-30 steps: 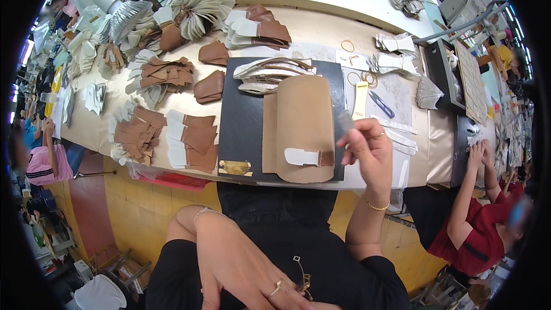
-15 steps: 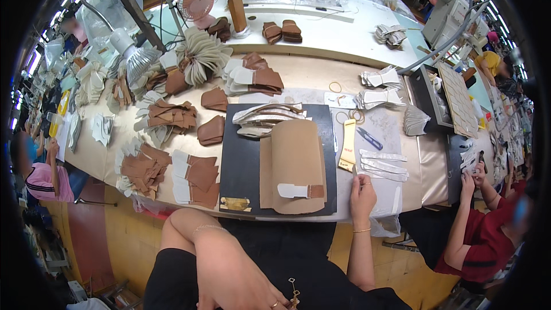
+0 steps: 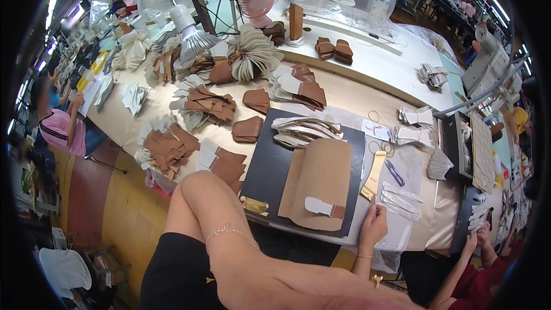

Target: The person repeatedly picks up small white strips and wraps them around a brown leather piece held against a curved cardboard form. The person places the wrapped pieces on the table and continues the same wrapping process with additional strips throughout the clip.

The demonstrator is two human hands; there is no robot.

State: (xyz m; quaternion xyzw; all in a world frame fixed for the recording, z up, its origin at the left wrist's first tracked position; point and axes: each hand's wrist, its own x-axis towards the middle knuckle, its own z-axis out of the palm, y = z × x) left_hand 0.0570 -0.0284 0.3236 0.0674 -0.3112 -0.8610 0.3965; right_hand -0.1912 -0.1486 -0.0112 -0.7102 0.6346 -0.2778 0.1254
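My left hand [image 3: 287, 278], with a bracelet at the wrist, reaches across low and close in front of me; its fingers are hidden. My right hand [image 3: 373, 228] rests at the table's front edge with curled fingers. A thin pale tip [image 3: 373, 200] shows at its fingertips, too small to name. Just beyond lies a flat yellow strip-shaped tool [image 3: 376, 171], beside blue thread snips [image 3: 395, 173]. On a black board [image 3: 261, 175] stands a curved brown cardboard form [image 3: 324, 172], carrying a small white-and-brown piece [image 3: 321, 207]. Behind the form lies a bundle of white strips [image 3: 304, 131].
Stacks of brown and white leather pieces [image 3: 172, 143] cover the table's left side. A lamp [image 3: 192, 37] hangs over them. White strips [image 3: 400, 201] and tied bundles [image 3: 414, 116] lie right, near a dark box [image 3: 459, 143]. A co-worker's hands [image 3: 477, 236] are at far right.
The view has swung left, so the table sits farther right. My left hand has moved up and to the right across my front. My right hand stays by the yellow tool.
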